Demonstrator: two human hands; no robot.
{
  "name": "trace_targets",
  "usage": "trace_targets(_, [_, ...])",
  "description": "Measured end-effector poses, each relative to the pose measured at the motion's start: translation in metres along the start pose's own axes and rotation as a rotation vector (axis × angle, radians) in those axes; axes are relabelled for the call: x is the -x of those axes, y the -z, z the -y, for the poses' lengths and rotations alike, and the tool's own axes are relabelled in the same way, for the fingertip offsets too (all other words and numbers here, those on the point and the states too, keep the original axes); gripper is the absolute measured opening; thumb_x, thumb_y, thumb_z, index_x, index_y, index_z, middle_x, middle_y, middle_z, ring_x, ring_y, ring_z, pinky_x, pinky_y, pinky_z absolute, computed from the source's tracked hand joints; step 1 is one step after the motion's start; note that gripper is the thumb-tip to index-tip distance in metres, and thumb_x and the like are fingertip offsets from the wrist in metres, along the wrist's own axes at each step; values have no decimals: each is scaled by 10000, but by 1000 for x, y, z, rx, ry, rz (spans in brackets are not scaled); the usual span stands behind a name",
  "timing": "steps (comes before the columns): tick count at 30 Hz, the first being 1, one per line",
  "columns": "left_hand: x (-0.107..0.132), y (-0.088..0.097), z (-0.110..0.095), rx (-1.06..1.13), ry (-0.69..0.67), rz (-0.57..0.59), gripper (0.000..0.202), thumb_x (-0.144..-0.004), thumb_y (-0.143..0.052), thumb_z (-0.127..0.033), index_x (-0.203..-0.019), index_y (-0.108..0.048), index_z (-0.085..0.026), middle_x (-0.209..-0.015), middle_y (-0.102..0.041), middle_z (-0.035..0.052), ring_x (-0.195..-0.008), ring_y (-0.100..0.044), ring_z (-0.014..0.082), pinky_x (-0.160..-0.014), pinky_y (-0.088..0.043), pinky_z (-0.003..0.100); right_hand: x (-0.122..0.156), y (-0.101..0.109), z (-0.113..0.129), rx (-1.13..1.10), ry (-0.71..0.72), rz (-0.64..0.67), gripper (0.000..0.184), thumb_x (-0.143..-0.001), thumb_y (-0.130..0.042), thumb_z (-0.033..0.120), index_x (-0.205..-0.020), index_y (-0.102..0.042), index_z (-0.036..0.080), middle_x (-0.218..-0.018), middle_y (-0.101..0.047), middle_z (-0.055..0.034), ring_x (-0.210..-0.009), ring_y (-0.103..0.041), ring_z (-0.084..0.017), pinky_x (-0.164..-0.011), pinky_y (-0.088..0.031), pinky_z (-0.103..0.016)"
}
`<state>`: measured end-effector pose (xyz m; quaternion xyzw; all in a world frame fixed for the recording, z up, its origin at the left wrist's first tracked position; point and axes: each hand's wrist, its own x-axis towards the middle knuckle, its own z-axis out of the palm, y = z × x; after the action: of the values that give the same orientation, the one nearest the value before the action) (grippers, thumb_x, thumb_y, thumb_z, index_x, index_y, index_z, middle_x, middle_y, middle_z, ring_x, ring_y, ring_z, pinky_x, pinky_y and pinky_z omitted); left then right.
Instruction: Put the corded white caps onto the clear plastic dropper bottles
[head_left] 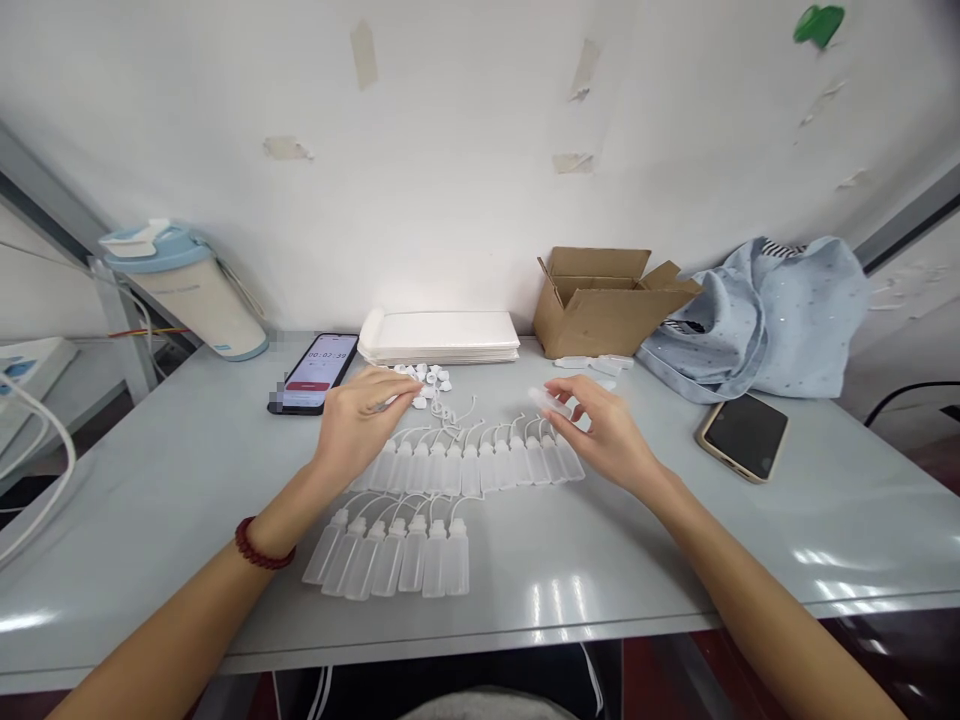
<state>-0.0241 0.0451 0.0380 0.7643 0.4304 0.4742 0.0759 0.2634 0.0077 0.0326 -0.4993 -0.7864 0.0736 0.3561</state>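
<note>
On the pale grey surface (150,500), a slim translucent plastic dropper bottle (551,402) lies tilted in the right hand (609,432), its grip closed around it with the fingertips, just above the far end of the bottle rows. Two rows of matching translucent plastic bottles lie side by side on their sides, the upper row (465,468) directly beneath both hands and the lower row (390,560) nearer the person. Thin white tethers curve from their necks. The left hand (364,420), with a dark red beaded bracelet (264,543) on its wrist, reaches toward a small heap of white plastic caps (424,382); its grip is curled, but the fingers hide whether it holds anything, so I cannot tell.

Behind the caps sits a stack of white rectangular trays (439,337). To its left, a black smartphone (315,372) shows a timer. Further right stand an open brown cardboard box (607,305) and a few translucent pieces (592,365) lying before it. A crumpled pale blue cloth bag (765,320) slumps at the right, with a dark phone in a tan case (744,435) in front. A cream and blue lidded tumbler (187,290) leans at the far left.
</note>
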Motion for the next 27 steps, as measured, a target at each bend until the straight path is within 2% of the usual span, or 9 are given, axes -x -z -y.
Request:
trace_targets(3, [1, 0, -1, -17, -17, -129, 126, -829, -620, -256, -829, -746, -259, -851, -751, -8, -837, -681, 197, -825, -546, 383, 0, 0, 0, 10, 6, -2, 181, -902, -517, 274, -1053, -561, 185, -950, -640, -88, -833, -607, -206, -621, -514, -312])
trace_targets(5, [2, -1, 0, -28, -48, -159, 121, -829, -626, -246, -830, -746, -262, -852, -753, -11, -828, -682, 195, -826, -546, 386, 0, -1, -1, 17, 13, -2, 170, -901, -523, 268, -1042, -565, 182, -950, -639, -89, -832, -606, -205, -623, -511, -312])
trace_targets(9, [0, -1, 5, -31, -139, -7, 108, -808, -646, -227, -790, -752, -239, -750, -752, -5, -737, -664, 189, -662, -565, 333, 0, -2, -3, 23, 34, -7, 154, -896, -538, 254, -1021, -575, 171, -948, -637, -93, -819, -599, -204, -620, -507, -318])
trace_targets(10, [-1, 0, 6, -36, -147, 0, 107, -806, -648, -219, -792, -753, -238, -746, -752, -4, -734, -658, 189, -644, -562, 326, 0, -2, -4, 24, 38, -9, 154, -895, -540, 249, -1021, -577, 167, -950, -637, -95, -816, -597, -203, -619, -506, -319])
trace_targets(15, [-2, 6, 3, -85, -204, -249, 133, -799, -665, -154, -836, -751, -249, -829, -758, 1, -756, -666, 190, -747, -537, 369, 0, -2, -3, 24, 57, -12, 156, -892, -547, 230, -1024, -581, 155, -944, -634, -99, -825, -591, -205, -620, -505, -319])
trace_targets(16, [-2, 5, 2, -87, -218, -244, 131, -798, -666, -154, -829, -751, -248, -816, -757, -1, -746, -664, 189, -736, -536, 366, 0, -2, -3, 23, 59, -11, 154, -892, -547, 230, -1024, -580, 158, -943, -633, -98, -826, -590, -205, -620, -505, -319])
trace_targets(20, [-1, 1, 0, -49, -192, -97, 110, -805, -656, -194, -793, -751, -245, -746, -749, -2, -726, -635, 187, -633, -533, 331, 1, -4, -4, 25, 65, -11, 146, -894, -541, 234, -1022, -575, 170, -943, -633, -98, -815, -589, -204, -612, -506, -320])
trace_targets(24, [-1, 1, -7, 3, -155, -189, 117, -791, -677, -174, -819, -754, -258, -775, -752, 1, -752, -625, 186, -668, -526, 347, 0, -4, -4, 12, 69, -19, 150, -891, -541, 234, -1020, -578, 166, -934, -635, -103, -807, -587, -203, -619, -513, -327])
trace_targets(27, [1, 4, -18, 127, -99, -158, 124, -777, -693, -165, -817, -756, -264, -762, -749, -8, -761, -630, 184, -687, -527, 351, 1, -3, 3, -60, 16, -1, 173, -884, -551, 245, -1035, -583, 166, -938, -633, -100, -817, -592, -203, -627, -522, -329])
